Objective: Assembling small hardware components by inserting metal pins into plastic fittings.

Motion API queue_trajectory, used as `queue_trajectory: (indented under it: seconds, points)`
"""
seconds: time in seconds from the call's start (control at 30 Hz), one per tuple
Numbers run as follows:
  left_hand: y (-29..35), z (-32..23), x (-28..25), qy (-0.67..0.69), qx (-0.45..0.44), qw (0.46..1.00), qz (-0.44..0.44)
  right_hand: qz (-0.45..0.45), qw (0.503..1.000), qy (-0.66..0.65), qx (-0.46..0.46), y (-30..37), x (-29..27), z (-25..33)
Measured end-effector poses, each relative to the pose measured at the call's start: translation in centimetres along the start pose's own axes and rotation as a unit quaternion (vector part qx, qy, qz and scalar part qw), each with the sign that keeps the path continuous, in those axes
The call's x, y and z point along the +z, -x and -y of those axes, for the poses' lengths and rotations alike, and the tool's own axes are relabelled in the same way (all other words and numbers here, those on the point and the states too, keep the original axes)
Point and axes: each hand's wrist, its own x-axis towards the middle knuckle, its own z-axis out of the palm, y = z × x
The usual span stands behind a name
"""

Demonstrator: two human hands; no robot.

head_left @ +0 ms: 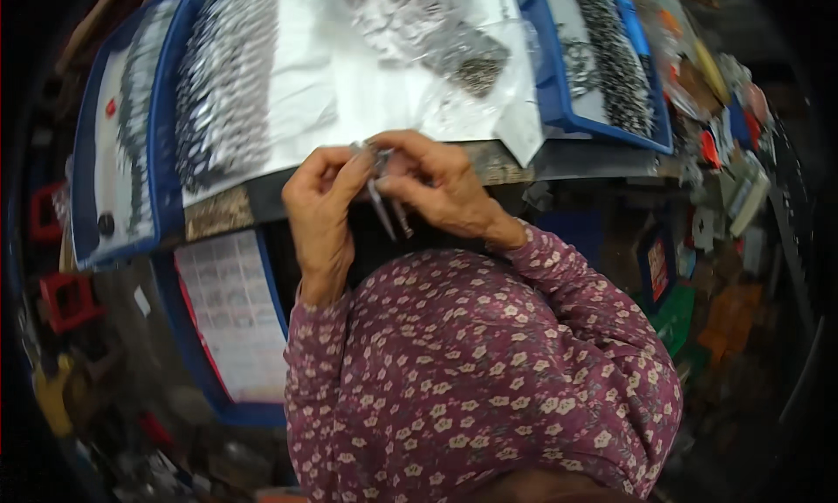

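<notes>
- Head view: both hands meet at the near edge of the bench (218, 215), just in front of the person's flowered torso.
- Left hand (321, 197): thumb and index finger pinch the top of a slim metal piece (381, 208).
- Right hand (449, 189): fingers curl in and pinch the same piece from the other side; its contact points are partly covered.
- Two thin legs of the piece hang below the hands over the dark gap between bench and torso; its upper end is hidden by fingers and blurred.
- Open room: bare white sheet (301, 110) lies beyond the hands, between the rows of small metal parts (229, 84) at left and the clear plastic bag (478, 71) of parts at right.
- A sheet corner pokes past the bench edge, near the right blue tray (602, 133).
- The left blue tray (163, 132) and the bag pile (401, 10) run to the top of the view, the pile cut off there; its contents are too blurred to name.
</notes>
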Motion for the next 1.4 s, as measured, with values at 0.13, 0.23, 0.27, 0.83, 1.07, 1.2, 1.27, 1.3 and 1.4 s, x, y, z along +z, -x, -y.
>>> queue_trajectory:
  seconds: [0.13,0.23,0.27,0.83,1.07,1.2,1.27,1.3,1.4]
  points:
    - [-0.2,0.7,-0.4,0.018,-0.006,1.000,0.002,0.018,0.999,-0.048,0.008,-0.2,0.3,-0.5]
    - [-0.3,1.1,-0.3,0.014,-0.002,1.000,0.005,0.026,0.998,-0.058,0.015,-0.3,0.5,-1.0]
    - [-0.3,1.1,-0.3,0.015,-0.002,1.000,0.002,0.029,0.998,-0.059,0.016,-0.3,0.5,-1.0]
    - [-0.3,1.9,-0.4,0.027,-0.014,0.999,0.009,0.006,0.996,-0.078,0.036,-0.2,0.4,-1.4]
    - [-0.4,2.0,-0.5,0.019,-0.010,1.000,0.007,0.003,0.996,-0.076,0.051,-0.3,0.5,-1.2]
    - [-0.6,1.8,-0.8,0.020,-0.031,0.999,0.020,0.015,0.994,-0.084,0.067,-0.3,0.3,-1.2]
    - [-0.6,1.5,-0.9,0.031,-0.043,0.998,0.029,0.025,0.994,-0.085,0.071,-0.5,-0.1,-1.4]
    - [-0.6,1.2,-0.9,0.034,-0.056,0.997,0.044,0.022,0.992,-0.103,0.067,-0.8,-0.3,-1.7]
    - [-0.8,1.0,-1.0,0.035,-0.075,0.994,0.068,0.020,0.991,-0.124,0.051,-1.7,-1.0,-2.2]
